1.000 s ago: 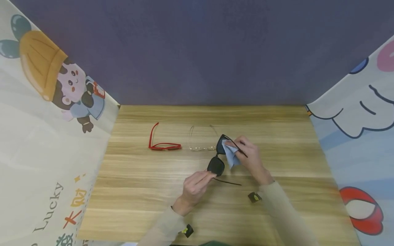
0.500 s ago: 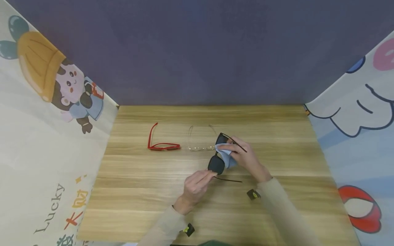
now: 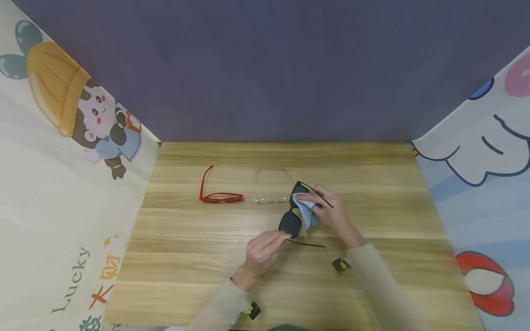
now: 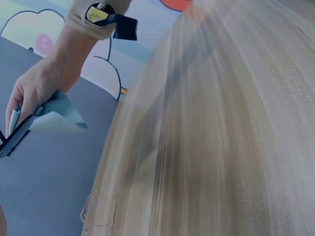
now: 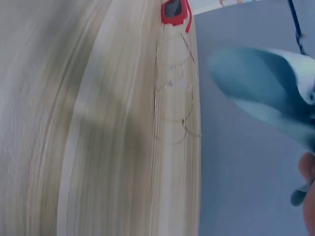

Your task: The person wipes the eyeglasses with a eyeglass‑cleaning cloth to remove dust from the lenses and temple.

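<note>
Black sunglasses (image 3: 290,224) are held tilted above the table, one lens nearer me and the other farther off. My left hand (image 3: 262,252) pinches the rim of the near lens between thumb and fingers. A light blue cloth (image 3: 306,210) is gripped by my right hand (image 3: 333,210), which presses it against the far lens. One dark temple arm passes over the right fingers; the other sticks out to the right below the near lens. In the left wrist view the cloth (image 4: 59,115) hangs from the right hand (image 4: 37,88). The right wrist view shows the cloth (image 5: 261,83) close up.
Red-framed sunglasses (image 3: 222,197) lie on the wooden table (image 3: 186,257) at the left. Thin clear-framed glasses (image 3: 271,200) lie beside them, just behind the held pair. A dark blue wall (image 3: 265,82) stands at the table's back, with printed cloth panels on both sides.
The right hand has shifted the cloth across the far lens, toward the bridge and then slightly back. The left hand keeps its pinch on the near rim, almost still.
</note>
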